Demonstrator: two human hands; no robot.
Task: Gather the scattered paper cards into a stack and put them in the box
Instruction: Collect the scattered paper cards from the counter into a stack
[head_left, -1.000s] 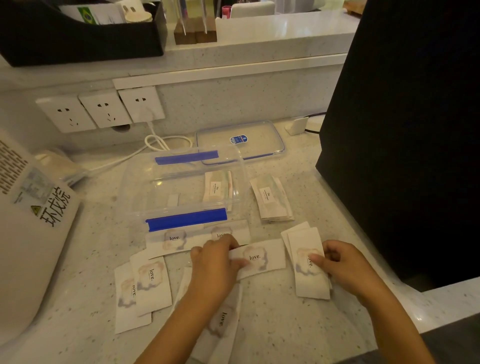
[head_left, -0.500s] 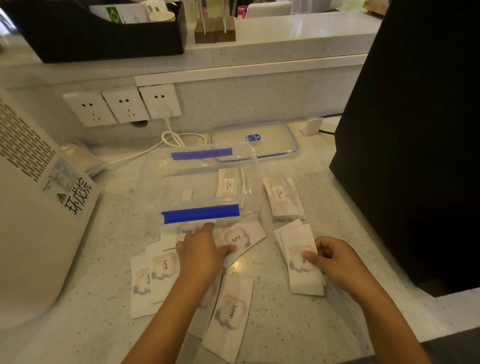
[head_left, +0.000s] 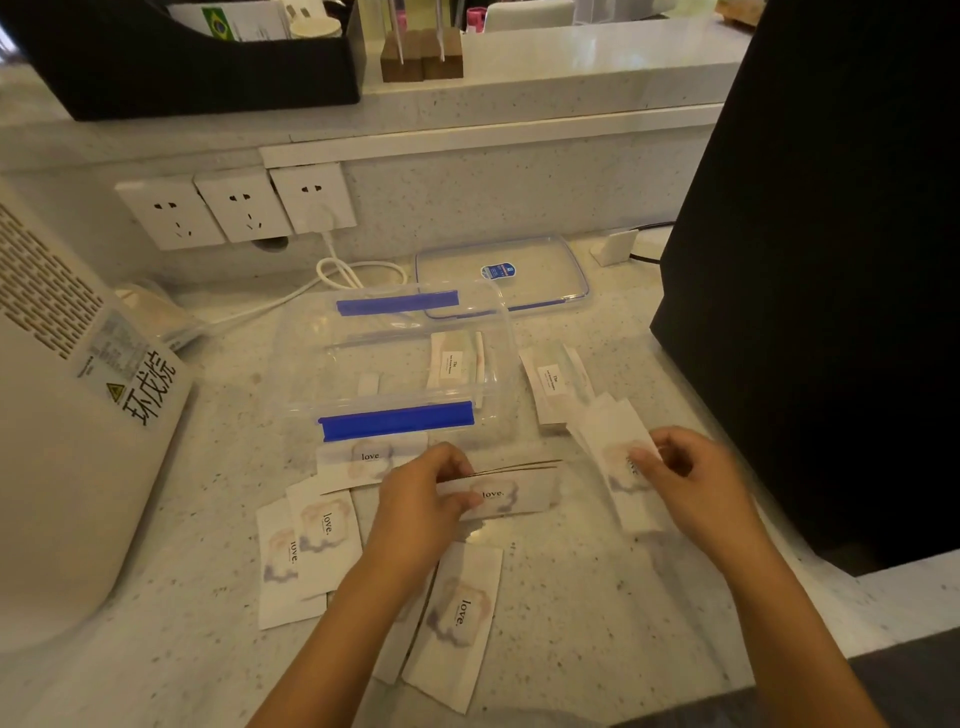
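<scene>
Two hands busy: your left hand (head_left: 423, 499) pinches few cards (head_left: 511, 491), long axis left-right, just before box (head_left: 400, 358). Right hand (head_left: 685, 480) holds another card (head_left: 615, 441). More cards (head_left: 311, 540) scattered on bench (head_left: 597, 623), nearer left hand.

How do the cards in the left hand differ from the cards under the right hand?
The left hand pinches a few cards lifted off the counter, long side running sideways, edges fanned apart. The cards under the right hand look to be lying on the counter, running away from the person, pressed by fingertips; that print is blurred. Both bear the same pale cloud picture; "love." reads clearly on the left ones.
</scene>
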